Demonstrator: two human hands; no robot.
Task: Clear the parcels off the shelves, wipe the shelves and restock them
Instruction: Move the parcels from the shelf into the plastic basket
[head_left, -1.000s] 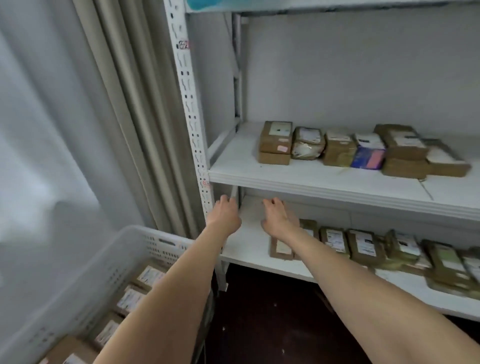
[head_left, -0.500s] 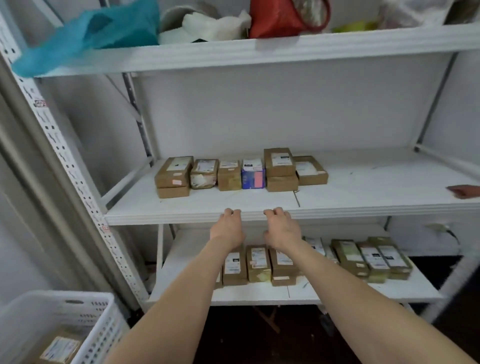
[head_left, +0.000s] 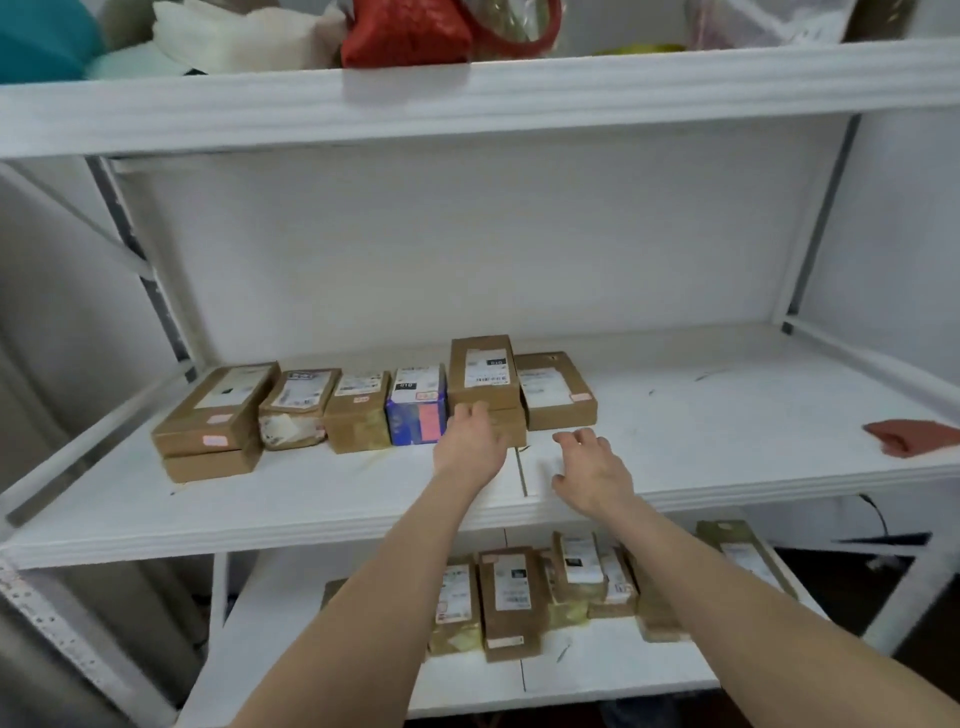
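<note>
The clearing is looking only partly done: a row of parcels (head_left: 358, 415) is sitting along the left half of the middle shelf (head_left: 311, 504), brown cartons with white labels and one blue box (head_left: 415, 415) among them; the right half of that board is lying bare apart from a red cloth (head_left: 914, 436) near its right end; a second batch (head_left: 511, 597) is crowding the lower shelf (head_left: 597, 670). The left hand (head_left: 470, 449) is reaching into the row, its lightly bent fingers touching the front of the two-high stack of cartons (head_left: 485, 376), not wrapped round it; the right hand (head_left: 592, 473) is hovering just over the bare board in front of the flat carton (head_left: 553, 389) beside the stack, fingers loosely spread and holding nothing. Judging from this, the stack is looking like the next thing to come off; both shelves are waiting to be emptied, and the wiping, likely with that cloth, and the restocking are lying ahead.
</note>
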